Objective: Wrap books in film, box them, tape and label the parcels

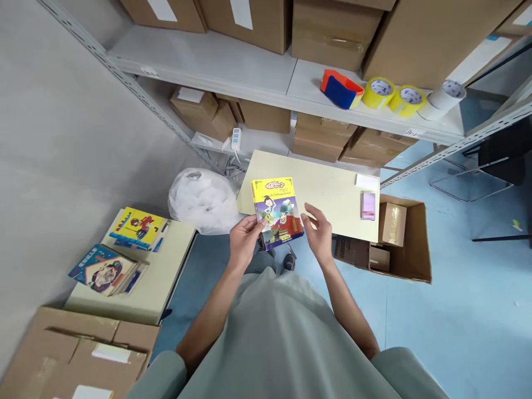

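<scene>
My left hand (244, 235) grips the lower left edge of a yellow and purple cartoon book (276, 212), held over the near edge of a cream table (328, 191). My right hand (318, 231) hovers just right of the book with fingers spread, holding nothing. On the table's right end lie a small pink card (368, 204) and a white slip (367, 181).
A low table (162, 277) at my left carries two stacks of colourful books (137, 227) (103, 270). A white plastic bag (203, 198) sits on the floor. An open cardboard box (409, 244) stands right of the table. Shelves hold cartons, tape rolls (393, 94) and a tape dispenser (341, 88).
</scene>
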`<control>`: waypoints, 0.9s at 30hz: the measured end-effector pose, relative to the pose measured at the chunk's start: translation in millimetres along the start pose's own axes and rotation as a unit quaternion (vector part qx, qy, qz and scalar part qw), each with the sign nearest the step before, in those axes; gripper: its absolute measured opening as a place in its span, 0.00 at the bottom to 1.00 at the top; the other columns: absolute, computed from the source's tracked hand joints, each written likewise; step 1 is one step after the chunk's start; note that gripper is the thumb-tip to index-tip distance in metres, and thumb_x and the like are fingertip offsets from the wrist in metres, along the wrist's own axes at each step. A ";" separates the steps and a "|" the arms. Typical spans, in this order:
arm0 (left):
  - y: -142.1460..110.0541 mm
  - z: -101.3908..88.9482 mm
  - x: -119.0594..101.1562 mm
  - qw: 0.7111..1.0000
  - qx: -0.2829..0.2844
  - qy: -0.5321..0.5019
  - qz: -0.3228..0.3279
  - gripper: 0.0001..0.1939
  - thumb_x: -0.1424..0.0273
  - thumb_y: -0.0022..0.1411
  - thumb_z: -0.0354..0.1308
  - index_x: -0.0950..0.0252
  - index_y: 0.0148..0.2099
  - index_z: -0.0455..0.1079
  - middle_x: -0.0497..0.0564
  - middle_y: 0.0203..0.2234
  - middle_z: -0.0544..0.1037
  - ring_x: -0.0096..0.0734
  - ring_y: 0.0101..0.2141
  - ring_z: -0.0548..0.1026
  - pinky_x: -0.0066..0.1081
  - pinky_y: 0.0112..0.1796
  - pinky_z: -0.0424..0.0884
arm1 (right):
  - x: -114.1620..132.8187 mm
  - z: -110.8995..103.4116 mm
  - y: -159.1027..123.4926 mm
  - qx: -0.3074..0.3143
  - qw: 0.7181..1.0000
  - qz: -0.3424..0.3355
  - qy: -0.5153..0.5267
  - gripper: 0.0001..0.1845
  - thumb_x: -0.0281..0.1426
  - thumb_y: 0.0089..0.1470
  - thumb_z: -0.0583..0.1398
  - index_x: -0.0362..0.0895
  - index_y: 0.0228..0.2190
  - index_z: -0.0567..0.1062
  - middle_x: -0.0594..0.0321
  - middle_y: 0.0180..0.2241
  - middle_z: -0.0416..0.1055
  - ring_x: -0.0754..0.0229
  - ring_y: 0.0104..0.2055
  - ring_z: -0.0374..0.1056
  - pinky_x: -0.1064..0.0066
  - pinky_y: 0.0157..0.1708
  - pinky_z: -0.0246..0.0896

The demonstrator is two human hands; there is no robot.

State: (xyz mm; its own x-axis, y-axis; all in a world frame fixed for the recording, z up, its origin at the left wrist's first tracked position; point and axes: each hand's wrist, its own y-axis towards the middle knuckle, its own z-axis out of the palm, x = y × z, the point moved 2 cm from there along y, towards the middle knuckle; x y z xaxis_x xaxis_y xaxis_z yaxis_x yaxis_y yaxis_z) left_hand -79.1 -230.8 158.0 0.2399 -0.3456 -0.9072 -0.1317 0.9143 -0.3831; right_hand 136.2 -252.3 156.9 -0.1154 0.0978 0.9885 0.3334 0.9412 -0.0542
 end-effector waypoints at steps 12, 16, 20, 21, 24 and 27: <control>48.0 8.1 -22.9 0.974 0.169 0.116 0.096 0.27 0.57 0.64 0.76 0.56 0.63 0.82 0.57 0.62 0.84 0.53 0.59 0.85 0.47 0.61 0.81 | 30.2 90.1 40.9 0.008 0.996 0.081 0.030 0.35 0.59 0.59 0.71 0.49 0.56 0.85 0.58 0.48 0.89 0.43 0.50 0.85 0.53 0.54 0.83; 109.5 -21.6 -46.7 0.986 0.130 0.080 0.068 0.37 0.50 0.58 0.80 0.58 0.65 0.79 0.61 0.67 0.79 0.55 0.69 0.76 0.47 0.66 0.76 | 40.8 87.8 69.1 0.035 0.987 0.119 0.105 0.36 0.61 0.51 0.75 0.48 0.51 0.87 0.59 0.42 0.89 0.41 0.49 0.86 0.52 0.49 0.83; 153.7 -39.4 -65.8 0.966 0.248 0.039 -0.070 0.39 0.41 0.54 0.80 0.64 0.56 0.84 0.64 0.55 0.86 0.60 0.59 0.83 0.49 0.58 0.81 | 51.7 87.1 76.7 0.016 0.980 0.132 0.145 0.32 0.58 0.50 0.77 0.49 0.47 0.88 0.59 0.42 0.89 0.41 0.49 0.86 0.51 0.49 0.84; 158.0 -41.3 -70.1 0.952 0.288 0.031 -0.098 0.38 0.40 0.55 0.79 0.65 0.54 0.85 0.64 0.51 0.88 0.60 0.55 0.85 0.49 0.54 0.83 | 52.5 88.1 77.7 0.007 0.980 0.131 0.153 0.31 0.58 0.50 0.78 0.49 0.46 0.88 0.59 0.43 0.89 0.41 0.49 0.86 0.51 0.50 0.83; 163.1 -44.4 -81.8 0.932 0.340 0.011 -0.122 0.34 0.41 0.57 0.78 0.65 0.50 0.86 0.63 0.45 0.89 0.59 0.51 0.87 0.47 0.48 0.85 | 49.2 91.7 82.4 -0.017 0.975 0.138 0.175 0.30 0.57 0.49 0.79 0.49 0.44 0.89 0.59 0.43 0.89 0.40 0.52 0.85 0.51 0.50 0.84; 165.3 -42.8 -88.8 0.927 0.357 -0.013 -0.118 0.34 0.40 0.61 0.75 0.66 0.50 0.86 0.64 0.45 0.89 0.59 0.51 0.87 0.46 0.48 0.85 | 43.4 92.9 88.7 -0.027 0.971 0.152 0.181 0.31 0.57 0.47 0.79 0.49 0.44 0.89 0.59 0.43 0.89 0.39 0.53 0.84 0.50 0.50 0.84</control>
State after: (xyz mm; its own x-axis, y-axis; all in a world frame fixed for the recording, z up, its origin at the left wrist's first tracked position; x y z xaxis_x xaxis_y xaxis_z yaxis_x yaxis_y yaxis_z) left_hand -163.3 -58.1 167.8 0.2054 -0.5569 -0.8048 0.5948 0.7241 -0.3493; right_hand 73.8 -134.5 181.9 0.3283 0.2387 0.9139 0.3507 0.8676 -0.3526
